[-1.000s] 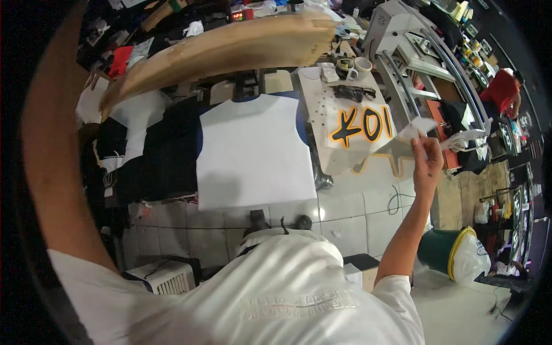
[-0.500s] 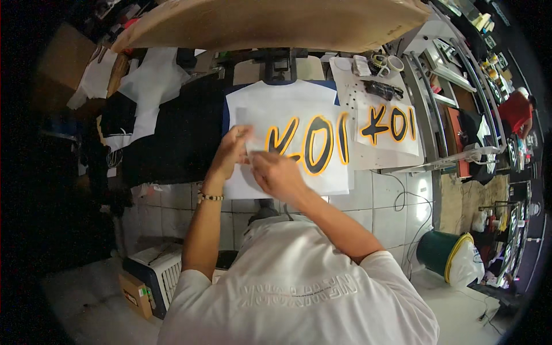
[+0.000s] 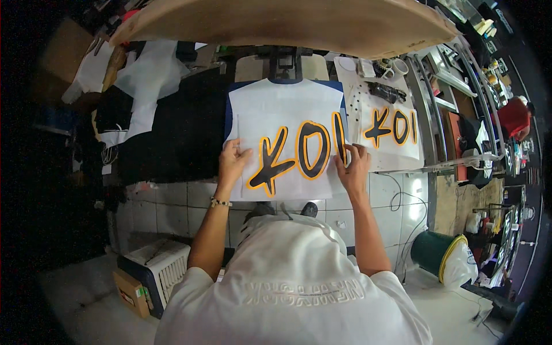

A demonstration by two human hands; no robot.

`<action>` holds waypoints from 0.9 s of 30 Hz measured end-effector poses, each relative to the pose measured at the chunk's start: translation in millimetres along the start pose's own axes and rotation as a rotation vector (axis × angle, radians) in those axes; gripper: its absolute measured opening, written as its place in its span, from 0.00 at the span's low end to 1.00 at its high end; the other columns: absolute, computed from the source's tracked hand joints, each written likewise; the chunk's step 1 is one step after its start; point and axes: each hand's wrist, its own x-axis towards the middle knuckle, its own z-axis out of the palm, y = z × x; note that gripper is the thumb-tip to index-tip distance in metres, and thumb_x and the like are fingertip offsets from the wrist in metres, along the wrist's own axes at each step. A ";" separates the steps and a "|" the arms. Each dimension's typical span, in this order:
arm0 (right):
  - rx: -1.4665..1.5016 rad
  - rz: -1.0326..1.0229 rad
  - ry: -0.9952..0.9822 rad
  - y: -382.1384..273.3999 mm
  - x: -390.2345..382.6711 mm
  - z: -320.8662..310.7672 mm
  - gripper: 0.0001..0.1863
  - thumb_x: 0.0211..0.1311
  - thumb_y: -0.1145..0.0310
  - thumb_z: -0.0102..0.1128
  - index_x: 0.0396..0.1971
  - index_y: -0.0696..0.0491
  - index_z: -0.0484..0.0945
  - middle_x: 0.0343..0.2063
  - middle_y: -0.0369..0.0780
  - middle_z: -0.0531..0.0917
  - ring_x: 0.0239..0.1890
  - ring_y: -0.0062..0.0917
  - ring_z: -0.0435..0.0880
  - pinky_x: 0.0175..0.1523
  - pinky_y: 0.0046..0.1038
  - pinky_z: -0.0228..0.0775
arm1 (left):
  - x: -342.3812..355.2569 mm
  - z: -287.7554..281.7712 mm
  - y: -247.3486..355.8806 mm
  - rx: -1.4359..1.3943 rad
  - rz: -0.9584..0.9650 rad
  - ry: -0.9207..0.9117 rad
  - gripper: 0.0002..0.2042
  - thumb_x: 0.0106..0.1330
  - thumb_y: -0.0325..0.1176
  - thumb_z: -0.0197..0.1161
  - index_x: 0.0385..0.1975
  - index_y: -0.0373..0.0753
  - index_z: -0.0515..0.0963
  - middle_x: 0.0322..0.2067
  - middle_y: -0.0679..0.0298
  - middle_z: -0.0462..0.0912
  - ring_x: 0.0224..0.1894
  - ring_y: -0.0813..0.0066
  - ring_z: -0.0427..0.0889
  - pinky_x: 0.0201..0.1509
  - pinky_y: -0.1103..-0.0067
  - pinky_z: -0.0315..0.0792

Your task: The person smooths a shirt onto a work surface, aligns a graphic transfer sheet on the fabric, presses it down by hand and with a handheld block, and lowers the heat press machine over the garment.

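Observation:
A white shirt [image 3: 276, 96] with navy sleeves and neckline lies flat in front of me. Over its lower part rests a whitish printed sheet [image 3: 290, 185] with large black lettering outlined in orange, slightly tilted. My left hand [image 3: 233, 162] pinches the sheet's left edge between thumb and fingers. At the opposite edge, beside the last letter, my right hand [image 3: 353, 167] has its fingers curled and closed on the sheet. Part of the shirt's lower body is hidden beneath it.
A second, smaller printed sheet [image 3: 390, 155] lies on the side table at right, near tape rolls [image 3: 399, 66] and a black plastic-wrapped bundle [image 3: 385, 92]. A large tan board [image 3: 276, 26] overhangs the far side. Black cloth [image 3: 167, 152] spreads at left. A person in red [image 3: 513, 118] is far right.
My hands have moved apart: the right went from beside the left to the sheet's right edge. The sheet has shifted slightly left and down, and its lettering is fully uncovered.

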 end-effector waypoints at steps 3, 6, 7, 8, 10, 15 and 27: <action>-0.027 0.050 -0.048 9.2 -0.7 -0.2 0.22 0.54 0.66 0.76 0.49 0.54 0.81 0.51 0.48 0.79 0.50 0.47 0.75 0.55 0.46 0.67 | 1.5 3.6 -3.6 0.078 0.060 0.054 0.23 0.62 0.24 0.73 0.56 0.31 0.74 0.30 0.63 0.84 0.30 0.80 0.84 0.33 0.79 0.78; -0.017 0.090 -0.097 6.4 -1.3 -0.6 0.23 0.54 0.65 0.76 0.50 0.53 0.81 0.51 0.47 0.80 0.50 0.47 0.76 0.55 0.46 0.67 | 13.9 1.0 -3.2 0.185 0.135 0.103 0.25 0.59 0.24 0.74 0.56 0.32 0.75 0.29 0.62 0.84 0.29 0.79 0.84 0.33 0.78 0.78; -0.004 0.096 -0.107 5.1 -1.4 0.5 0.23 0.54 0.64 0.76 0.50 0.52 0.81 0.51 0.47 0.80 0.51 0.46 0.76 0.55 0.45 0.67 | 21.8 0.3 -1.6 0.232 0.154 0.116 0.25 0.57 0.23 0.75 0.56 0.32 0.76 0.29 0.61 0.84 0.29 0.78 0.84 0.34 0.78 0.79; -0.004 0.095 -0.104 3.6 -1.7 0.9 0.23 0.54 0.64 0.76 0.50 0.52 0.81 0.51 0.47 0.80 0.51 0.46 0.76 0.55 0.45 0.67 | 33.9 -1.1 1.6 0.231 0.157 0.117 0.25 0.57 0.23 0.75 0.56 0.32 0.76 0.29 0.61 0.84 0.29 0.78 0.84 0.34 0.78 0.79; -0.097 0.022 -0.022 -3.6 -3.6 1.5 0.21 0.55 0.63 0.75 0.49 0.49 0.82 0.50 0.46 0.80 0.50 0.45 0.76 0.55 0.45 0.67 | 61.8 2.4 32.0 0.345 0.213 0.037 0.24 0.57 0.23 0.74 0.55 0.33 0.76 0.35 0.55 0.85 0.33 0.68 0.87 0.39 0.73 0.81; 0.017 0.118 -0.188 -11.6 -5.6 3.2 0.21 0.53 0.64 0.75 0.49 0.49 0.83 0.51 0.45 0.81 0.55 0.43 0.76 0.58 0.46 0.65 | 94.0 13.3 88.5 0.583 0.653 0.197 0.22 0.59 0.26 0.73 0.54 0.34 0.78 0.48 0.49 0.83 0.50 0.53 0.83 0.56 0.65 0.76; -0.156 -0.046 -0.402 -47.3 -9.4 7.2 0.49 0.53 0.37 0.71 0.74 0.37 0.65 0.78 0.43 0.57 0.79 0.52 0.48 0.71 0.73 0.38 | -15.8 51.1 43.6 0.948 0.561 -0.147 0.41 0.71 0.59 0.59 0.71 0.29 0.64 0.74 0.37 0.55 0.76 0.31 0.52 0.77 0.45 0.48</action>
